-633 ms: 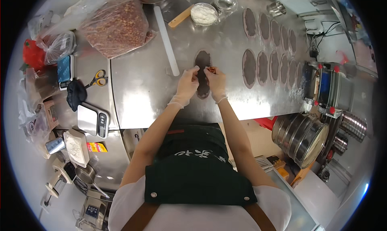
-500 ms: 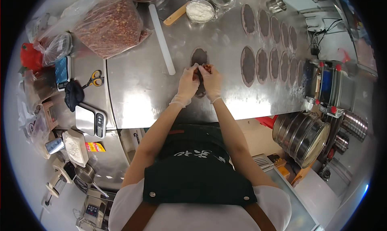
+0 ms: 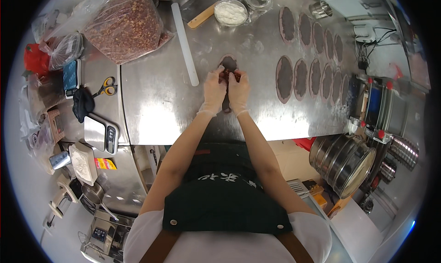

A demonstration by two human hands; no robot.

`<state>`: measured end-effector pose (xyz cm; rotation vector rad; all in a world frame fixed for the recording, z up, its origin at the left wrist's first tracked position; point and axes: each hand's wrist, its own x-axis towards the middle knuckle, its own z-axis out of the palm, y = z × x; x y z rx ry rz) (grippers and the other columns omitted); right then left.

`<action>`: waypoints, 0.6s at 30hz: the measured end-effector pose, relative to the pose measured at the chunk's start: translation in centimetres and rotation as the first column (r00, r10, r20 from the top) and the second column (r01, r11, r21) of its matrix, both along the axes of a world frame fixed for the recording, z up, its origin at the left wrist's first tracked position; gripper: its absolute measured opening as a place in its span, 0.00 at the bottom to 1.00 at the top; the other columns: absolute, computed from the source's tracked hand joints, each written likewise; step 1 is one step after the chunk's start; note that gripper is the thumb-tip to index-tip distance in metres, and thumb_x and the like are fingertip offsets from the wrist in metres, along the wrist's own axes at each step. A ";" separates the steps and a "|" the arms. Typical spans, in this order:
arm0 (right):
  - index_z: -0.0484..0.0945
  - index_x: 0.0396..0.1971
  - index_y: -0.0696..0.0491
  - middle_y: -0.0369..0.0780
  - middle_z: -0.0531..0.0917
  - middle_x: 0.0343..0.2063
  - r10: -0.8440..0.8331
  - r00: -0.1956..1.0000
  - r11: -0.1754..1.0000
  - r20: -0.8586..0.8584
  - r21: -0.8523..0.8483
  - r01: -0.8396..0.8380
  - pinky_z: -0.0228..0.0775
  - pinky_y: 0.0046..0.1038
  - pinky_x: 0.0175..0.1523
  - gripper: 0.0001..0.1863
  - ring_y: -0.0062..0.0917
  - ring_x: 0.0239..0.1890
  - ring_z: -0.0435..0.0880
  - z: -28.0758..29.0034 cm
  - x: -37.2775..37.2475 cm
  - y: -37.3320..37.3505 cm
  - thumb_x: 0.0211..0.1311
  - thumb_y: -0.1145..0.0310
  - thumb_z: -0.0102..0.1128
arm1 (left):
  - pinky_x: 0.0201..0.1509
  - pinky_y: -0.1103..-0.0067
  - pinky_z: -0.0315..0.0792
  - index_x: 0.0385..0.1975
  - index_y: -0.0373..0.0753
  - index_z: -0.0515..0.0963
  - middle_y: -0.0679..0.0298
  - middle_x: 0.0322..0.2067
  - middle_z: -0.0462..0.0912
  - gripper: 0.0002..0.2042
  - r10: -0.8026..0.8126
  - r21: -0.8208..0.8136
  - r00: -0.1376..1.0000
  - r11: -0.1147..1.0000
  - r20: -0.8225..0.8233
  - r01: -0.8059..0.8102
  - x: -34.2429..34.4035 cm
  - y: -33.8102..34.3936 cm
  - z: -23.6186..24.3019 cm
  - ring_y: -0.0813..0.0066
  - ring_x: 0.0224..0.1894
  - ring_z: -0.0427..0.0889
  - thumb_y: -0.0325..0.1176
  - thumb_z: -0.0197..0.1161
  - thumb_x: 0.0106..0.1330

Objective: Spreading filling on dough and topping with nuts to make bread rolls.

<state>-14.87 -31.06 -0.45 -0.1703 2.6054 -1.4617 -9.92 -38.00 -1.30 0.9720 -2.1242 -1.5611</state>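
Both my hands wear clear plastic gloves and meet over an oval piece of dough [image 3: 228, 61] with a dark layer on top, lying flat on the steel table. My left hand [image 3: 213, 92] has its fingers curled in around a clump of reddish-brown, nutty filling [image 3: 226, 75]. From the other side, my right hand [image 3: 239, 91] closes on the same clump, its fingertips pressed down. The fingers cover the dough's middle; its far end and a bit of the near end show. A large clear bag of the same-looking crumbly mix [image 3: 124, 26] lies at the far left.
Rows of similar dough ovals [image 3: 284, 79] lie to the right. A white rolling rod [image 3: 184, 45] is left of my hands; a bowl of white powder [image 3: 230, 12] and a wooden-handled tool [image 3: 202, 16] lie beyond. Scissors [image 3: 108, 86] and a scale [image 3: 101, 133] sit at left.
The view has shifted slightly. My hands have turned more upright and parallel, with the fingers lower on the filling over the dough.
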 end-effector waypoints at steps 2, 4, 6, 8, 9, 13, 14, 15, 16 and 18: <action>0.77 0.36 0.59 0.50 0.82 0.34 -0.020 1.000 0.999 0.012 -0.032 0.020 0.73 0.37 0.41 0.10 0.45 0.36 0.81 0.1 -0.6 -0.4 0.62 0.67 0.57 | 0.45 0.71 0.75 0.48 0.35 0.75 0.54 0.39 0.78 0.19 0.011 -0.014 1.000 1.000 0.002 -0.011 -0.6 -0.5 0.0 0.61 0.39 0.81 0.17 0.57 0.56; 0.77 0.37 0.59 0.51 0.82 0.33 -0.022 0.999 0.999 -0.028 0.030 0.023 0.72 0.37 0.42 0.10 0.45 0.36 0.81 0.0 -1.5 -0.8 0.62 0.68 0.56 | 0.44 0.71 0.75 0.48 0.35 0.76 0.54 0.38 0.78 0.18 0.044 -0.038 0.999 0.998 0.026 -0.043 -1.3 -1.0 0.2 0.62 0.38 0.81 0.18 0.57 0.56; 0.77 0.37 0.59 0.51 0.82 0.33 -0.040 0.999 0.999 0.032 0.016 0.039 0.72 0.38 0.42 0.10 0.45 0.36 0.81 -0.7 -2.4 -0.8 0.62 0.68 0.56 | 0.45 0.72 0.75 0.49 0.36 0.76 0.54 0.38 0.78 0.19 0.012 -0.078 0.998 0.997 0.057 -0.008 -2.0 -1.3 0.6 0.61 0.38 0.81 0.18 0.57 0.56; 0.77 0.37 0.59 0.51 0.82 0.33 -0.050 0.994 0.999 0.094 0.001 0.051 0.72 0.38 0.43 0.10 0.45 0.36 0.81 -1.0 -3.1 -1.0 0.61 0.69 0.56 | 0.45 0.72 0.74 0.49 0.36 0.77 0.54 0.38 0.78 0.19 -0.012 -0.119 0.996 0.993 0.091 0.023 -2.4 -1.4 0.4 0.60 0.38 0.81 0.18 0.56 0.56; 0.77 0.38 0.59 0.51 0.82 0.33 -0.020 0.999 1.000 0.050 0.022 0.019 0.72 0.38 0.43 0.10 0.45 0.37 0.81 -1.0 -3.3 -1.1 0.62 0.69 0.55 | 0.45 0.70 0.74 0.48 0.36 0.77 0.53 0.38 0.78 0.18 -0.021 -0.131 0.998 0.991 0.058 0.028 -2.5 -1.5 0.0 0.58 0.38 0.80 0.18 0.56 0.55; 0.77 0.37 0.59 0.50 0.82 0.32 0.074 0.997 0.997 -0.028 0.027 -0.074 0.72 0.36 0.42 0.10 0.42 0.36 0.82 -0.4 -3.6 -1.5 0.64 0.68 0.53 | 0.45 0.68 0.74 0.46 0.36 0.78 0.52 0.39 0.78 0.17 0.031 -0.044 0.999 0.999 -0.012 -0.031 -2.1 -1.5 -0.8 0.54 0.40 0.80 0.18 0.55 0.56; 0.77 0.37 0.59 0.50 0.82 0.32 0.071 0.997 0.997 -0.028 0.029 -0.070 0.72 0.36 0.42 0.10 0.42 0.36 0.82 -0.5 -3.7 -1.3 0.64 0.68 0.53 | 0.45 0.68 0.74 0.46 0.36 0.78 0.52 0.39 0.78 0.17 0.027 -0.042 1.000 0.999 -0.012 -0.028 -2.2 -1.4 -0.3 0.54 0.40 0.80 0.18 0.55 0.56; 0.77 0.36 0.59 0.49 0.83 0.32 0.050 0.999 0.999 0.011 -0.007 -0.050 0.72 0.34 0.41 0.10 0.40 0.35 0.82 -0.6 -3.7 -1.0 0.64 0.68 0.52 | 0.45 0.68 0.73 0.46 0.36 0.77 0.51 0.39 0.78 0.17 0.022 -0.037 1.000 0.999 -0.007 -0.022 -2.1 -1.2 0.3 0.54 0.41 0.79 0.17 0.55 0.56; 0.77 0.36 0.60 0.48 0.83 0.31 0.030 0.998 0.999 0.050 -0.042 -0.027 0.72 0.33 0.40 0.10 0.38 0.34 0.82 -0.7 -3.7 -0.6 0.64 0.69 0.52 | 0.46 0.68 0.73 0.46 0.36 0.77 0.51 0.39 0.78 0.17 0.016 -0.033 1.000 0.999 -0.001 -0.016 -1.9 -0.9 0.9 0.54 0.42 0.79 0.17 0.54 0.56; 0.76 0.37 0.60 0.44 0.82 0.30 0.060 0.981 0.995 0.183 -0.091 -0.044 0.71 0.29 0.37 0.09 0.30 0.30 0.80 -0.3 -3.1 0.4 0.65 0.70 0.51 | 0.46 0.69 0.73 0.47 0.36 0.77 0.51 0.39 0.77 0.17 0.022 -0.041 1.000 0.999 -0.011 -0.023 -0.6 -0.6 0.6 0.54 0.42 0.79 0.17 0.55 0.56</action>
